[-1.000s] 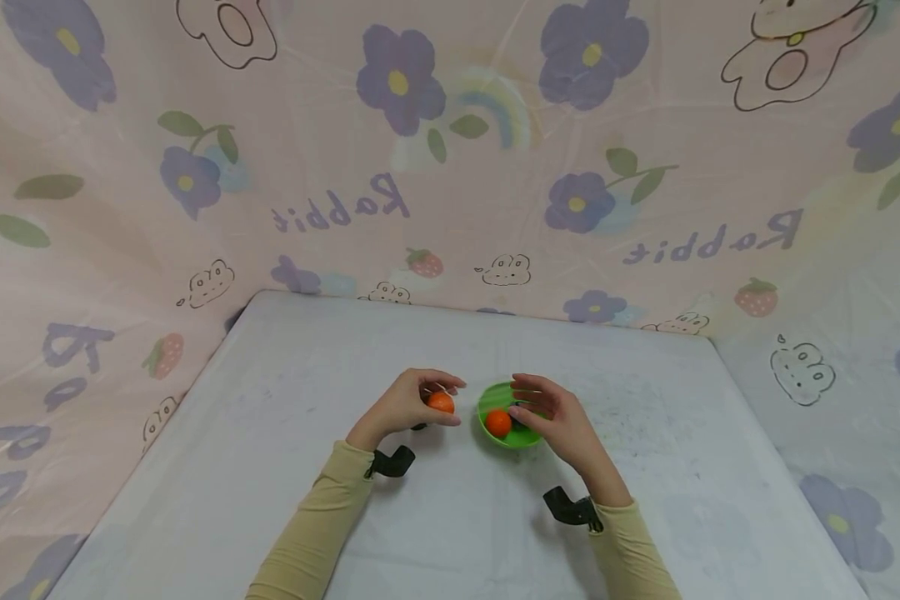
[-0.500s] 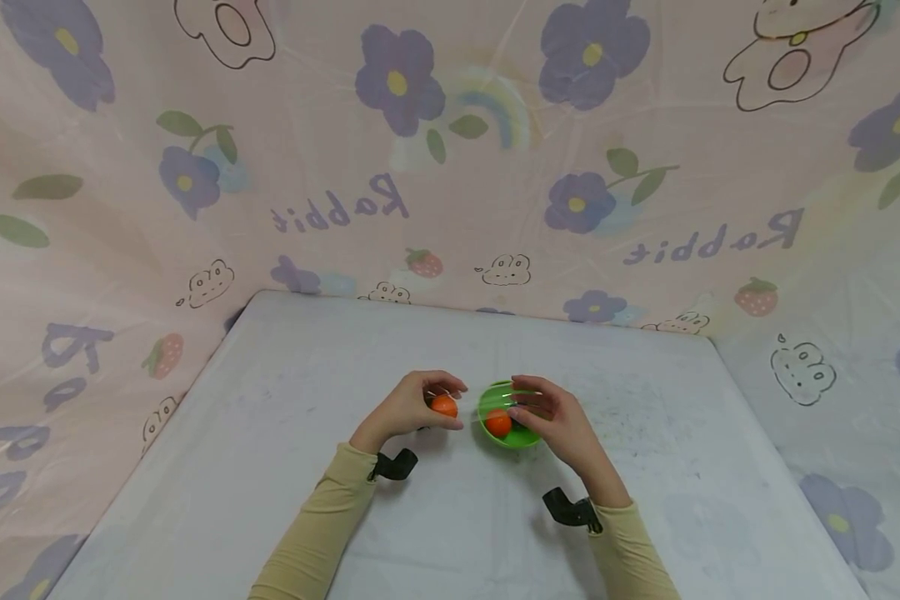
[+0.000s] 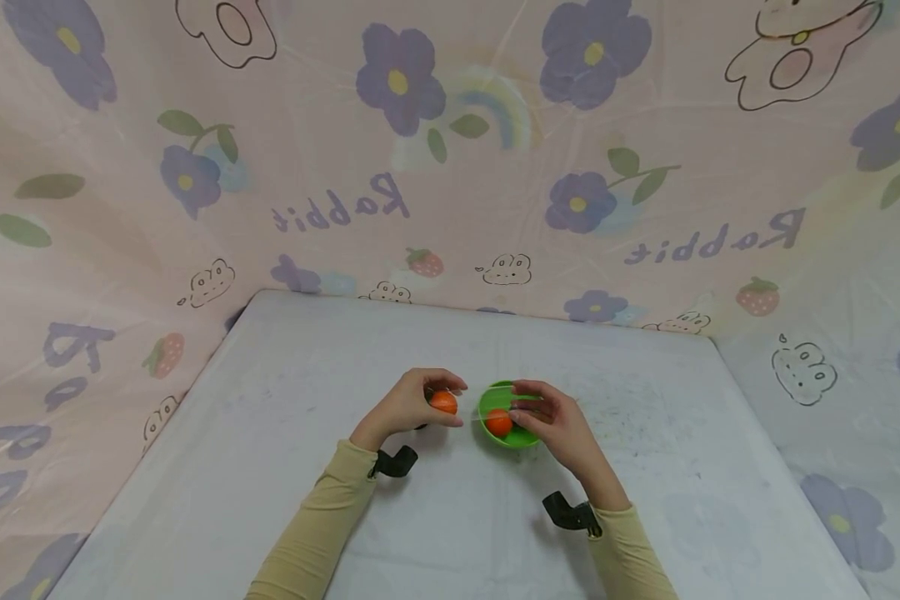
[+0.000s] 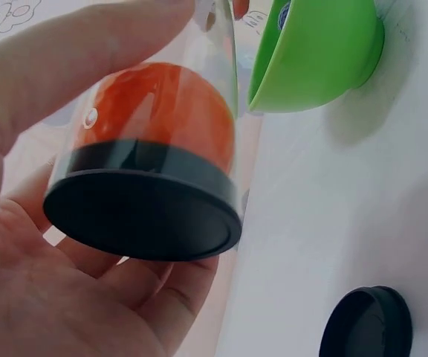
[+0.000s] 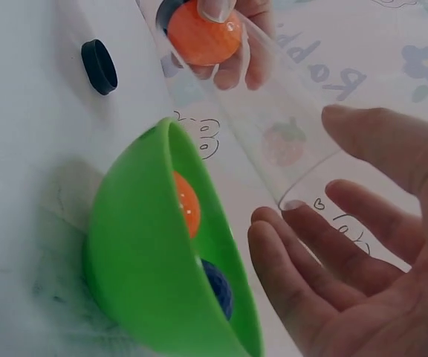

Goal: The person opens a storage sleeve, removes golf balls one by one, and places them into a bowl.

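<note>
A clear plastic tube (image 5: 273, 126) lies sideways between the hands, a black cap (image 4: 143, 212) fitted on its left end. Inside, against that cap, sits an orange ball (image 4: 162, 108). My left hand (image 3: 408, 406) grips the capped end with thumb and fingers. At the uncapped end, my right hand (image 3: 558, 417) holds the rim lightly between thumb and fingertips. Below the right hand stands a green bowl (image 5: 147, 260) with another orange ball (image 3: 498, 422) and a dark blue ball (image 5: 218, 288) in it.
A loose black cap (image 4: 374, 327) lies on the white table (image 3: 450, 517) under the left hand. Cameras on black mounts, such as the right mount (image 3: 567, 510), jut from both wrists. A printed curtain (image 3: 450, 167) hangs behind and at the sides.
The tube has tilted slightly, and the orange ball in it has shifted a little to the right since a second ago. Both hands have barely moved; the bowl stays in place.
</note>
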`<action>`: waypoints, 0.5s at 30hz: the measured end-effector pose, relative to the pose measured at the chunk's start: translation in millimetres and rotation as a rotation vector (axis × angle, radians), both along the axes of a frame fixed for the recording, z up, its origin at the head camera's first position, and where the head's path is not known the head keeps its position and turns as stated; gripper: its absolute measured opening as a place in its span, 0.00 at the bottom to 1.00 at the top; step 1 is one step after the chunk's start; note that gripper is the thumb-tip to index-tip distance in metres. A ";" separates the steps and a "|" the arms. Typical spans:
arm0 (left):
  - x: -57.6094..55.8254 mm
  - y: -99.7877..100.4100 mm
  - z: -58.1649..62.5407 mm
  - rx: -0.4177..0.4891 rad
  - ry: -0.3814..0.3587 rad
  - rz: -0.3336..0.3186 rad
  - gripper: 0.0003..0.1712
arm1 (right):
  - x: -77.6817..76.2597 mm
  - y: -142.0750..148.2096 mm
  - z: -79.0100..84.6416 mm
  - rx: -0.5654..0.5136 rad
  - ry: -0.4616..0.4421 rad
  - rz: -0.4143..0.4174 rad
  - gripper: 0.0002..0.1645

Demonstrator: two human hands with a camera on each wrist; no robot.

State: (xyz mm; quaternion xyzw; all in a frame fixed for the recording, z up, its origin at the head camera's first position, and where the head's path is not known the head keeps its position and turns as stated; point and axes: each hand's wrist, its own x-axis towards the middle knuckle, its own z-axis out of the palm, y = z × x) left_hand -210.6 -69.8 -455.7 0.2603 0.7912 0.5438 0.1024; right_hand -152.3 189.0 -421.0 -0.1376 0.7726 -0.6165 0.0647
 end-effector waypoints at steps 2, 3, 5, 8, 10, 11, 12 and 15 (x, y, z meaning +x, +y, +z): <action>3.4 0.2 6.8 0.002 -0.013 -0.004 0.28 | 0.8 0.4 -1.4 -0.003 -0.005 -0.003 0.28; 6.2 0.2 11.9 0.005 -0.020 -0.009 0.27 | 1.1 0.5 -2.1 -0.005 -0.006 -0.002 0.28; 11.5 -0.2 22.3 0.004 -0.029 -0.019 0.27 | 1.9 0.7 -2.9 -0.005 -0.012 -0.003 0.28; 18.7 -0.8 35.5 -0.003 -0.023 -0.025 0.26 | 2.4 0.8 -4.5 -0.001 -0.010 -0.003 0.28; 20.2 -0.9 38.3 -0.015 -0.014 -0.021 0.25 | 0.9 2.0 -9.5 -0.007 -0.012 -0.006 0.28; 20.9 -1.1 39.5 -0.020 -0.007 -0.019 0.25 | -0.5 3.1 -13.6 -0.010 -0.009 -0.007 0.28; 21.4 -1.0 40.6 -0.022 0.002 -0.017 0.25 | -2.0 4.4 -17.9 -0.016 -0.008 -0.008 0.28; 22.1 -1.2 44.5 -0.028 0.009 -0.014 0.25 | -6.9 7.5 -30.4 -0.041 -0.004 -0.007 0.28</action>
